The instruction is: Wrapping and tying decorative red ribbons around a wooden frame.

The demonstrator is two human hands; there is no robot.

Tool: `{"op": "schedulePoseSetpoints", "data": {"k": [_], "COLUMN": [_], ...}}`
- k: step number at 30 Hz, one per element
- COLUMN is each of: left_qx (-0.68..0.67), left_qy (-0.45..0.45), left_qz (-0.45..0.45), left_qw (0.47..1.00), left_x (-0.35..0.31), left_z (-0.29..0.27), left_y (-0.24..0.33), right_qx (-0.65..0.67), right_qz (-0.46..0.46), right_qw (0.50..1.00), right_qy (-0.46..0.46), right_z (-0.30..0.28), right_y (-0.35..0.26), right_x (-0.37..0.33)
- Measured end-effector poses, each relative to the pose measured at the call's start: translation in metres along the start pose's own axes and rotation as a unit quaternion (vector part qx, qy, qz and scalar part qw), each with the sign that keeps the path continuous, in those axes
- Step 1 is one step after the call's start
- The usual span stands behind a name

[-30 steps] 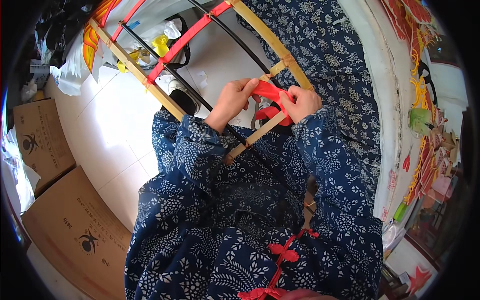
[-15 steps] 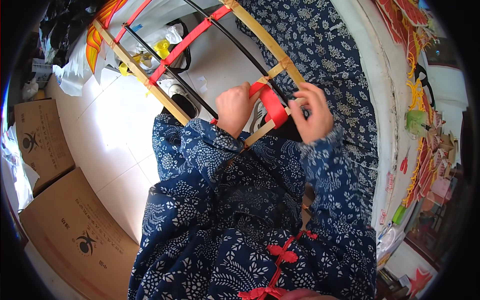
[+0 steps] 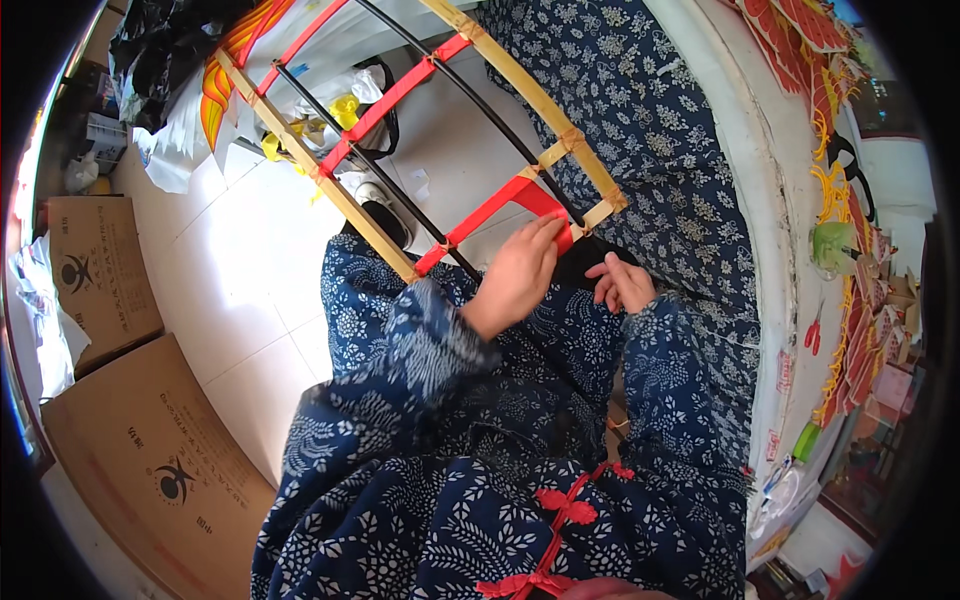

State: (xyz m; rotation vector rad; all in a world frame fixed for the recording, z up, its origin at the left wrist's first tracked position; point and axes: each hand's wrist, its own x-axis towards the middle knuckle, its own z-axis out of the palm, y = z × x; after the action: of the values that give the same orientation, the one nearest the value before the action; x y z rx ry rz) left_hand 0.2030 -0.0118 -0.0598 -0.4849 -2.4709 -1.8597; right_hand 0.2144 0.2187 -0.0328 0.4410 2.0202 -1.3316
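Probably for steadiness, I see left hand (image 3: 513, 275) over red strip (image 3: 493, 206), grip unclear; right hand (image 3: 630, 286) loose, at left's three o'clock.

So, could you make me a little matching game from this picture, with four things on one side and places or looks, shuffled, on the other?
Things:
1. Left hand
2. Scissors
3. Right hand
4. Boxes

Places or looks:
A. Brown, at the picture's left side
B. Fingers loosely bent, apart from the red strip
C. Fingers laid over the red strip
D. Red-handled, at the picture's right side

Right pairs: 1-C, 2-D, 3-B, 4-A
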Motion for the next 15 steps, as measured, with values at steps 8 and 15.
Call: {"op": "schedulePoseSetpoints", "data": {"k": [8,15], "left_qx": [0.006,0.190], "left_qy": [-0.160,-0.167], "left_qz": [-0.154,-0.261], "left_qw": [0.975,0.932], "left_x": [0.067,0.074], "left_z": [0.064,0.066], "left_y": [-0.116,-0.089], "right_qx": [-0.007,0.119], "right_qz": [0.041,0.063], "right_qw": [0.996,0.961], "right_qy": [-0.075,-0.243], "right_z": [0.000,-0.031], "right_y": [-0.007,-0.004], "right_x": [0.004,0.004]}}
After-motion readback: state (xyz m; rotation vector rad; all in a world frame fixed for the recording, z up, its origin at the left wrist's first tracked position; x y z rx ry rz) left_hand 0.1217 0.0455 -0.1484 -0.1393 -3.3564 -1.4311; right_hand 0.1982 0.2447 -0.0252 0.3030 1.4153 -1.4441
